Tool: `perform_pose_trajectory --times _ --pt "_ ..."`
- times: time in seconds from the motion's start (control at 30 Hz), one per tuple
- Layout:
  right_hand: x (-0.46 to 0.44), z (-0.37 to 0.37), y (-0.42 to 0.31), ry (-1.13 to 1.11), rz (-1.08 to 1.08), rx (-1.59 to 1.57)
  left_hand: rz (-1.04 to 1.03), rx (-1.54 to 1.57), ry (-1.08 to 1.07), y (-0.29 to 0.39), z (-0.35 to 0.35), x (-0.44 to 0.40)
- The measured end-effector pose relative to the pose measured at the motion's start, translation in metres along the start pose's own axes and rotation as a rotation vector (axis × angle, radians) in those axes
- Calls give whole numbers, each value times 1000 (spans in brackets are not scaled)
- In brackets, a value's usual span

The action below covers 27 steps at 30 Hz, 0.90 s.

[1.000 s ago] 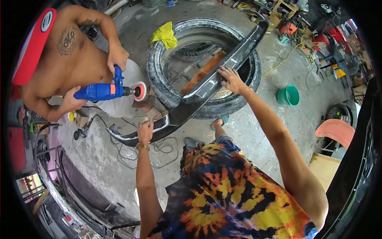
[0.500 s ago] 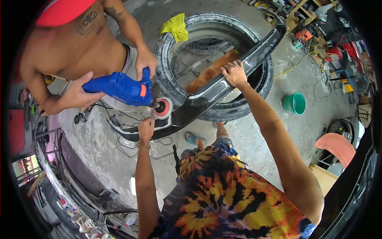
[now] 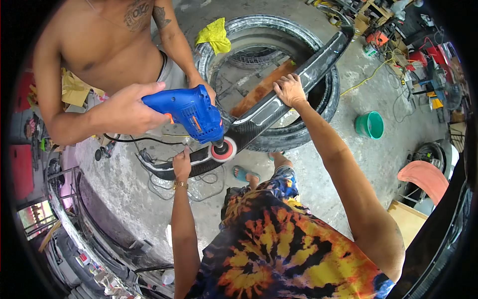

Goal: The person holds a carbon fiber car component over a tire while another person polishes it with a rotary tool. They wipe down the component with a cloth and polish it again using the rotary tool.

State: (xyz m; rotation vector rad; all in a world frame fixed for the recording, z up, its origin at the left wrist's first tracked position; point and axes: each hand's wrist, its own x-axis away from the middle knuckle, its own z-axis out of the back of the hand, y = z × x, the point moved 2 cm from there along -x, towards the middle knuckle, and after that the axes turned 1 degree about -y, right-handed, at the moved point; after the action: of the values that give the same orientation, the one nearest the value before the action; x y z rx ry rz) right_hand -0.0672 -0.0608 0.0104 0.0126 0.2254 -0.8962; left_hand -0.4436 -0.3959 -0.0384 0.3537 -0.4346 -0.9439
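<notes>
A long glossy black carbon-patterned part [image 3: 259, 122] lies slanted across stacked tires [image 3: 332, 94]. My left hand [image 3: 182, 163] grips its lower left section, the fingers closed round the edge. Farther up, my right hand [image 3: 291, 90] is closed over the part's upper edge. Between my hands, the red and white pad [image 3: 223, 149] of a blue power tool [image 3: 191, 112] rests against the part's surface. Another person's hand [image 3: 130, 110] holds the tool's handle, and that person's other hand [image 3: 205, 89] is behind the tool.
A yellow cloth [image 3: 214, 36] hangs on the tire rim. A green bucket [image 3: 369, 125] stands at the right. Cables and tools clutter the upper right. The other person [image 3: 112, 45] stands close at the upper left. A black cord [image 3: 134, 139] trails from the tool.
The other person has leaned closer and moved the blue tool right and down, bringing its pad onto the black part. My hands remain on the part.
</notes>
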Motion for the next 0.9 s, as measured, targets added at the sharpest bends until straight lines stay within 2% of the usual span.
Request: perform_pose_trajectory --times 0.07,0.13,0.3,0.63,0.7,0.9 --pt "2 2 1 -12 -5 -5 24 -33 15 -1 -6 -2" --pt "1 2 -1 -32 -25 24 -87 -57 97 -3 -5 -1" --pt "1 -3 -1 -20 -13 15 3 -105 57 1 -2 4" --pt "3 -7 0 -8 42 18 -35 -99 105 1 -7 7" --pt "3 -9 1 27 25 6 -12 -190 75 3 -8 6" --pt "3 -4 0 42 19 -21 18 -142 1 1 -8 4"
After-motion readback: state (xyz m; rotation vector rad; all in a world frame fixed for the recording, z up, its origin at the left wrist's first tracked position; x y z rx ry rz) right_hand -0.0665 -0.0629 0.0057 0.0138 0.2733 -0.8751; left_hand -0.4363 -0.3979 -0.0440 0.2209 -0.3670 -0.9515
